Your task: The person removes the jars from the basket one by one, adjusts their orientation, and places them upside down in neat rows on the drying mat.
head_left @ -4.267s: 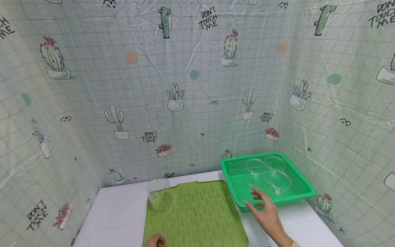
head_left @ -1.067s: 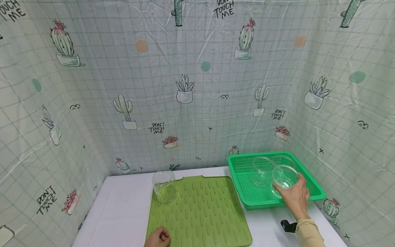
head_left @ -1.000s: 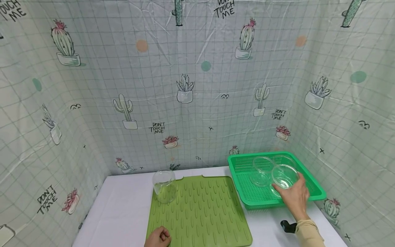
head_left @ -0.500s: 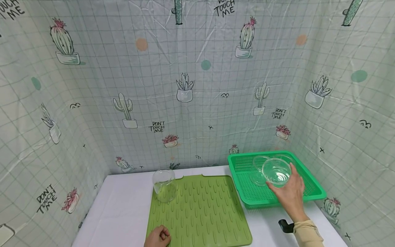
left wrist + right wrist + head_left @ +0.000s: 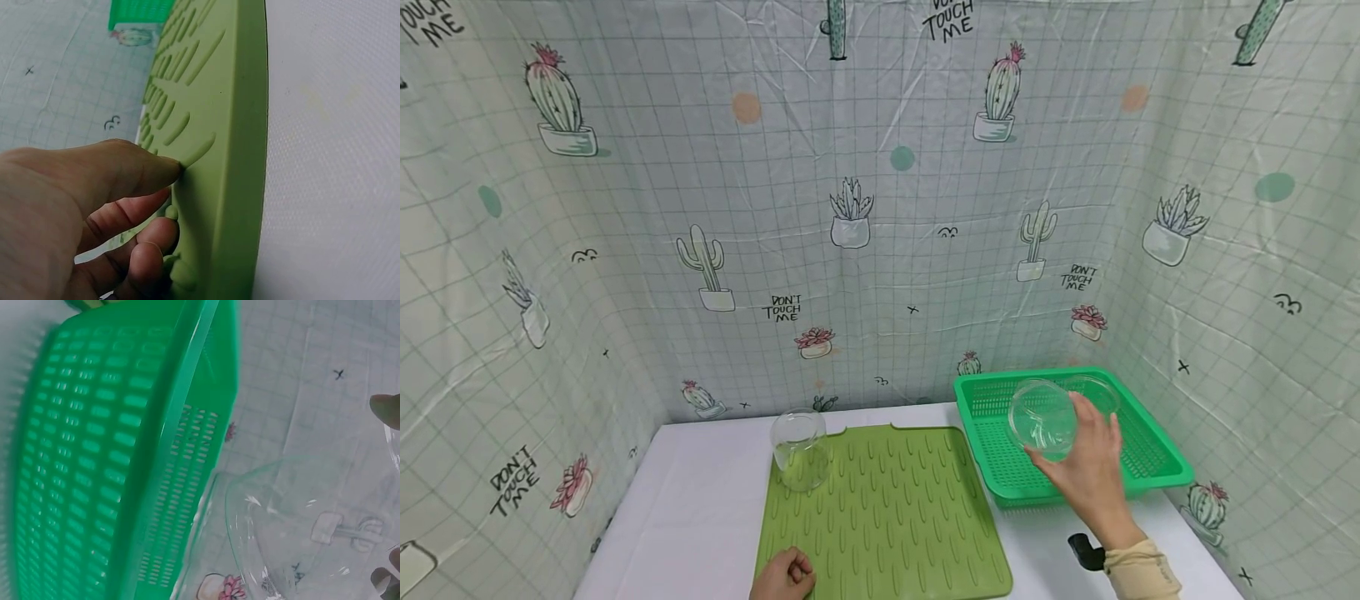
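My right hand (image 5: 1092,471) grips a clear bowl (image 5: 1041,421) by its side, thumb in front and fingers around the right, above the green basket (image 5: 1161,454). In the right wrist view the see-through bowl (image 5: 300,531) is beyond the basket's rim, with a few fingertips (image 5: 386,411) at the right edge. Another clear bowl's rim (image 5: 1097,383) shows in the basket behind the hand; the held bowl covers part of the basket. My left hand (image 5: 784,575) rests at the green mat's near left, fingers loosely curled around nothing, thumb close against the mat (image 5: 212,187).
A clear cup-like vessel (image 5: 800,454) stands on the far left corner of the ribbed green mat (image 5: 895,517). A small black object (image 5: 1086,552) is by the right wrist. A white cloth (image 5: 677,500) covers the table; a cactus-print curtain (image 5: 880,275) surrounds it.
My right hand reached into the basket, took hold of a clear bowl, lifted it and moved it left, tilting it. The left hand has stayed nearly still during the last second.
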### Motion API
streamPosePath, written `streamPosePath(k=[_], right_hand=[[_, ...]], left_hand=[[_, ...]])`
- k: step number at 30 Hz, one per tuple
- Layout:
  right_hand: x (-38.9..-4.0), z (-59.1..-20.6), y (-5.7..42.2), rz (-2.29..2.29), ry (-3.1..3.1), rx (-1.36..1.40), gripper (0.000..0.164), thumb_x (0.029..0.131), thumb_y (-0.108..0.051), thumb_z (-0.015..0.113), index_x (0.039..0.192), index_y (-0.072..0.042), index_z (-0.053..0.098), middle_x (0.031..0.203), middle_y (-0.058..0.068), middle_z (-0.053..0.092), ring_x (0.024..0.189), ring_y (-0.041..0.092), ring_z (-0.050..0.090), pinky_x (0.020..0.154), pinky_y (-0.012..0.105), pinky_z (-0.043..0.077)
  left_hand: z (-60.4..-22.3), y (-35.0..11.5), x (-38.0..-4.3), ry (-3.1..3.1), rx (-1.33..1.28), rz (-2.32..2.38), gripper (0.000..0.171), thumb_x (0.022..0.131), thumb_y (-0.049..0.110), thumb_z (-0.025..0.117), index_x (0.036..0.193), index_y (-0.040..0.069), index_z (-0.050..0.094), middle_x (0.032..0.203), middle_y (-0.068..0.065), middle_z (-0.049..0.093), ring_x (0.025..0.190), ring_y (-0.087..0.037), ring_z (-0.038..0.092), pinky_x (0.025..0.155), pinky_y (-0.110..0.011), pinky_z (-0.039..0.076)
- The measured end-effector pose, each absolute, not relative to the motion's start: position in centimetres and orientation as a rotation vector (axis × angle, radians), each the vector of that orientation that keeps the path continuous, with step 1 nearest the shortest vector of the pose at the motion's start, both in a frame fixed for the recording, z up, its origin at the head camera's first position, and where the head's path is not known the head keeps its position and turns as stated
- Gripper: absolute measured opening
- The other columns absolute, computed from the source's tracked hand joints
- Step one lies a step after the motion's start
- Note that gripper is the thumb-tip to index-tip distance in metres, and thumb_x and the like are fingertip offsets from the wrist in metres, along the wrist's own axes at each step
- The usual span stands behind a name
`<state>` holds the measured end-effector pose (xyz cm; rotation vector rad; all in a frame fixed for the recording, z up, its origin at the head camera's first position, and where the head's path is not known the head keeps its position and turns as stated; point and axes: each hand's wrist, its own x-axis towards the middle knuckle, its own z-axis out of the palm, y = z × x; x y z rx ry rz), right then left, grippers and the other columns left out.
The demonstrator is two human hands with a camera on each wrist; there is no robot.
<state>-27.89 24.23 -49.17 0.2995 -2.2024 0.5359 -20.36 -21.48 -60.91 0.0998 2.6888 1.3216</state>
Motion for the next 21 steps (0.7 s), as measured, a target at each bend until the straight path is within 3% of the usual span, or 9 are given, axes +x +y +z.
streamPosePath(k=[3, 6, 11, 18, 21], right_hand=[[-27.8, -49.2, 23.6, 0.458, -2.197, 0.355, 0.103, 0.080, -0.077, 0.047, 0.145, 0.000, 0.030, 0.135, 0.029, 0.043, 0.121, 0.047, 0.041, 0.113, 0.064, 0.011], [-27.6, -49.2, 23.0, 0.423, -2.195, 0.415, 0.098, 0.083, -0.074, 0.042, 0.145, 0.001, 0.031, 0.134, 0.031, 0.041, 0.120, 0.048, 0.041, 0.113, 0.064, 0.012], [-27.2, -49.2, 22.1, 0.405, -2.230, 0.495, 0.092, 0.081, -0.056, 0.065, 0.146, -0.002, 0.029, 0.134, 0.033, 0.037, 0.120, 0.050, 0.039, 0.108, 0.067, 0.019], [-27.0, -49.0, 21.0, 0.341, -2.266, 0.531, 0.088, 0.079, -0.054, 0.065, 0.147, -0.010, 0.032, 0.136, 0.030, 0.037, 0.121, 0.048, 0.037, 0.104, 0.067, 0.024], [-27.0, -48.8, 20.6, 0.324, -2.276, 0.539, 0.096, 0.069, -0.044, 0.078, 0.148, -0.009, 0.033, 0.138, 0.030, 0.037, 0.123, 0.047, 0.037, 0.106, 0.064, 0.022]], left_hand=[[-60.9, -21.5, -20.3, 2.703, 0.110, 1.314, 0.009, 0.082, 0.015, 0.065, 0.081, 0.007, 0.060, 0.071, 0.003, 0.048, 0.060, -0.005, 0.042, 0.057, -0.023, 0.037], [-60.9, -21.5, -20.4, 2.718, 0.115, 1.289, 0.009, 0.082, 0.015, 0.065, 0.081, 0.008, 0.060, 0.071, 0.004, 0.048, 0.060, -0.004, 0.041, 0.057, -0.024, 0.036], [-60.5, -21.2, -20.5, 2.731, 0.118, 1.212, 0.008, 0.082, 0.014, 0.065, 0.080, 0.009, 0.059, 0.069, 0.004, 0.048, 0.060, -0.007, 0.042, 0.057, -0.026, 0.036], [-59.4, -20.7, -20.8, 2.736, 0.098, 1.106, 0.014, 0.083, 0.017, 0.067, 0.076, 0.010, 0.058, 0.065, 0.003, 0.049, 0.059, -0.011, 0.044, 0.054, -0.027, 0.037], [-58.8, -20.4, -20.8, 2.741, 0.074, 1.085, 0.015, 0.084, 0.018, 0.068, 0.076, 0.009, 0.058, 0.065, 0.002, 0.051, 0.059, -0.012, 0.045, 0.054, -0.028, 0.038]])
